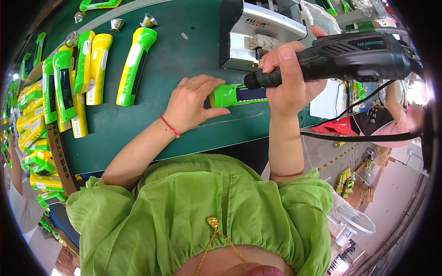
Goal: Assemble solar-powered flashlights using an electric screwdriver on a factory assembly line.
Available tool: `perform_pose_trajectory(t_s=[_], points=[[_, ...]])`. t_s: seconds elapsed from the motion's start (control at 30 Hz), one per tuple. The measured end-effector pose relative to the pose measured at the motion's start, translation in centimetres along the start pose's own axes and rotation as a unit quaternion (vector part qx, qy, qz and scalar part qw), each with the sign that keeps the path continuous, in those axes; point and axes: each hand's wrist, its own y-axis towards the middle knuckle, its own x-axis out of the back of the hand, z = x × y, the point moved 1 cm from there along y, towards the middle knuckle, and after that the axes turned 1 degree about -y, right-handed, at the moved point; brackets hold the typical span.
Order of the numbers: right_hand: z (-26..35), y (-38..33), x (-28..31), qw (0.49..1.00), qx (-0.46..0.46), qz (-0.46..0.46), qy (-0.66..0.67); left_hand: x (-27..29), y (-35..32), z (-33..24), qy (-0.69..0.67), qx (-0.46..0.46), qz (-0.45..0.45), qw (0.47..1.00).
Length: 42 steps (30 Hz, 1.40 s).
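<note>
Green counter (184, 50) lies below a black power driver (357, 55) clasped in right hand (291, 78), nose close to the flashlight (231, 95) near the front edge, left hand (191, 97) curled round its wide end, presumably steadying it.

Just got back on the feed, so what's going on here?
A person's left hand grips a green flashlight by its wide end on the green table. The right hand holds a black power driver, its nose right over the flashlight; whether the tip touches is hard to tell. More flashlights, yellow and green, lie to the left, and a silver machine stands farther back.
</note>
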Motion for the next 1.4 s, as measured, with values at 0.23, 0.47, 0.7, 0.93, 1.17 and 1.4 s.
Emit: perform_pose_trajectory(t_s=[0.23,0.47,0.7,0.93,1.17,1.4], points=[[-1.1,-1.1,-0.8,0.999,-0.006,0.008,-0.031,-0.4,0.0,-0.1,-0.007,0.006,-0.01,1.0],[-1.9,-1.9,-1.7,0.991,0.031,-0.003,-0.127,-0.7,-0.6,-0.1,0.021,0.001,-0.04,0.999],[-1.0,-1.8,-1.7,0.998,-0.003,0.047,-0.04,-0.7,-0.7,0.1,0.003,-0.013,-0.045,0.999],[-1.9,-2.8,-2.5,0.983,0.046,-0.091,-0.151,-0.7,-0.6,-0.1,0.012,-0.014,-0.047,0.999],[1.1,-0.7,0.3,0.988,0.094,-0.09,-0.084,0.3,-0.7,0.1,0.027,-0.029,-0.042,0.998],[1.0,3.6,1.6,0.975,0.203,-0.078,-0.042,0.3,-0.5,0.4,0.028,0.003,-0.073,0.997]])
